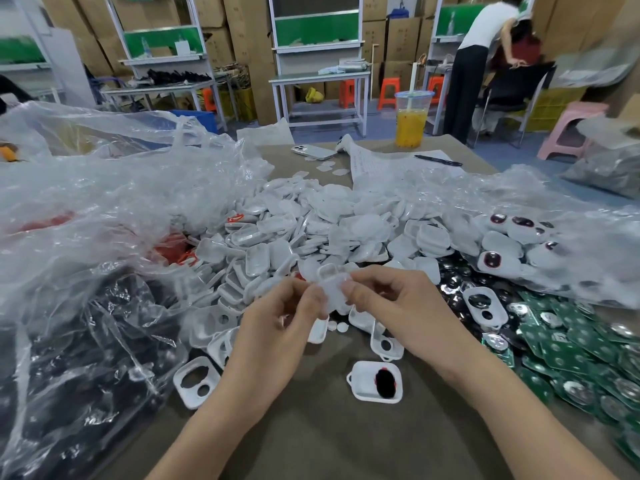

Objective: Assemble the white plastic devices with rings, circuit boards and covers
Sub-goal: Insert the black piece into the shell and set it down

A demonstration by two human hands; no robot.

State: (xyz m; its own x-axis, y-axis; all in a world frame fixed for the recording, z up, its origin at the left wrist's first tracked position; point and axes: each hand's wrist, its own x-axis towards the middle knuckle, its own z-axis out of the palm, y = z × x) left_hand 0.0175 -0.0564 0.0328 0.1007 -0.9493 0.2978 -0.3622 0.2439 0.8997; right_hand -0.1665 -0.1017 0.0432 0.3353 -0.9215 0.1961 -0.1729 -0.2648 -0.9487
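My left hand [277,327] and my right hand [391,306] meet above the table and together pinch one white plastic device shell [330,284], held just in front of a big heap of white shells and covers [329,230]. Below my hands lies a white shell with a dark part in its opening [375,381]. An open white frame with two holes [195,381] lies at the left. Green circuit boards [571,344] are piled at the right, and another white frame [485,308] rests on shiny round parts beside them.
Crumpled clear plastic bags [86,237] with dark and red parts fill the left; another bag [554,237] covers finished pieces at the right. A phone [313,152], a pen [438,160] and a drink cup [412,119] stand at the far edge. A person bends over a chair behind.
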